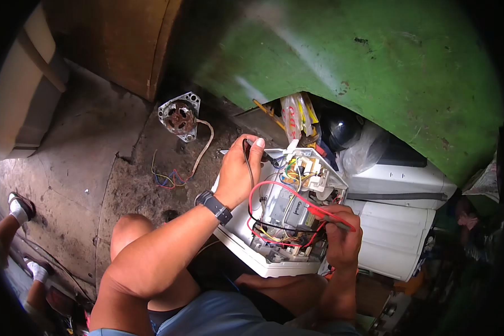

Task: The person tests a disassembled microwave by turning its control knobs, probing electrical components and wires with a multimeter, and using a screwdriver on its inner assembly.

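On my lap lies a white appliance housing (263, 270), its inside exposed, with a dense tangle of coloured wires (288, 185) and a grey labelled part (290, 208) in the middle. My left hand (242, 171), with a dark watch on its wrist, is closed at the housing's upper left edge around a dark cord (247, 154) that runs over the fingers; the cord's end is hidden. At the right side my right hand (344, 241) pinches a red test probe (331, 218). A red lead (269, 183) loops over the wires, and a black lead (274, 225) crosses below it.
A rusty motor (179, 116) with a pale cable and loose coloured wire ends lies on the stained concrete floor (75, 179). A green panel (353, 50) slopes overhead. White appliance parts (392, 235) and plastic bags (298, 116) sit to the right. Another person's feet (22, 206) show at left.
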Demonstrator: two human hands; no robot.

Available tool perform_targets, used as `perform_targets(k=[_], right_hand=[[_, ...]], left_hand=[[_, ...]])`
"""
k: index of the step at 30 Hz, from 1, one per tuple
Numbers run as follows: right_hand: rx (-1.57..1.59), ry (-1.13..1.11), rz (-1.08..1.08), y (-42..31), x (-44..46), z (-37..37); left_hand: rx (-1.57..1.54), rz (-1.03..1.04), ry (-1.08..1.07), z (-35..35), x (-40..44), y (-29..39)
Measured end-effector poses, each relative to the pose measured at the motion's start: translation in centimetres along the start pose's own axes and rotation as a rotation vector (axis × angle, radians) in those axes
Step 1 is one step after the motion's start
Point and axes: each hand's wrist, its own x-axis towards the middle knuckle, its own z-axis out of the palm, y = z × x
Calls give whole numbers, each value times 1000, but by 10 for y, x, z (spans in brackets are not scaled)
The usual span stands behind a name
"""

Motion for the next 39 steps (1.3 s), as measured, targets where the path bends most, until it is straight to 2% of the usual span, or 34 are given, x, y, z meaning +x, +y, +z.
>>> perform_targets(k=[4, 9, 16, 22, 27, 28, 31, 39], right_hand=[[-18, -31, 2, -5, 0, 5], [-16, -22, 60, -7, -2, 9], [-17, -18, 45, -8, -1, 15], [-60, -71, 99, -14, -2, 17], [31, -49, 122, -15, -2, 21], [31, -56, 120, -15, -1, 21], [-22, -79, 87, -11, -1, 19], [-70, -107, 47, -8, -1, 20]], left_hand=[[31, -134, -133, -3, 0, -1], [161, -57, -188, -6, 1, -5], [286, -113, -455, -10, 1, -3], [265, -45, -479, -8, 1, -14], [295, -18, -477, -3, 4, -21], [259, 37, -447, -3, 3, -21], [286, -63, -513, -6, 6, -19], [253, -76, -438, -5, 5, -22]])
